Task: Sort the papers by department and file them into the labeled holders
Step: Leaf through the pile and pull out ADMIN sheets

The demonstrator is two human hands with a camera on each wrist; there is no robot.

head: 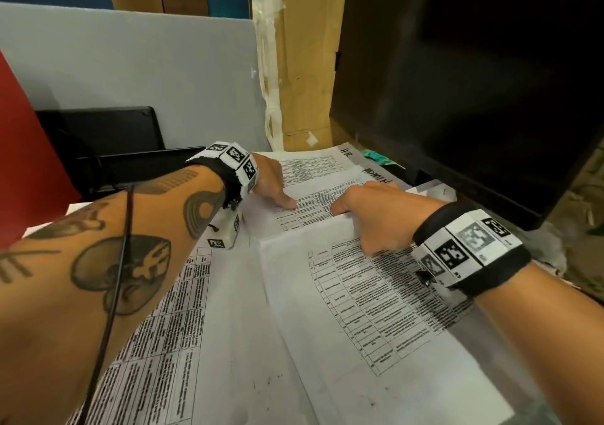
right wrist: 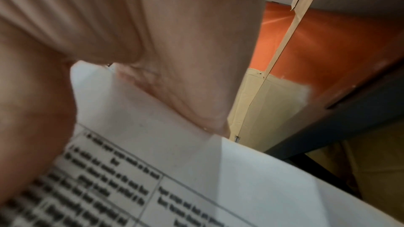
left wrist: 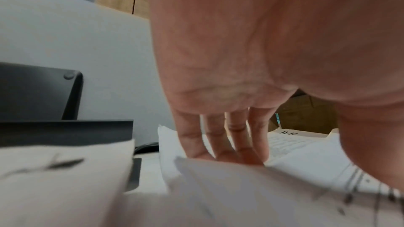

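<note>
Both hands work the papers on the surface: left hand [head: 276, 184] presses flat, fingers straight, on the sheet marked ADMIN [head: 330, 189]; right hand [head: 376, 209] curls round the near sheet's [head: 353, 297] top edge. Best lift slowly, keeping the lower sheets pinned.

Matt paper sheets [head: 343, 294] (holder [head: 108, 137] perhaps plastic)
</note>
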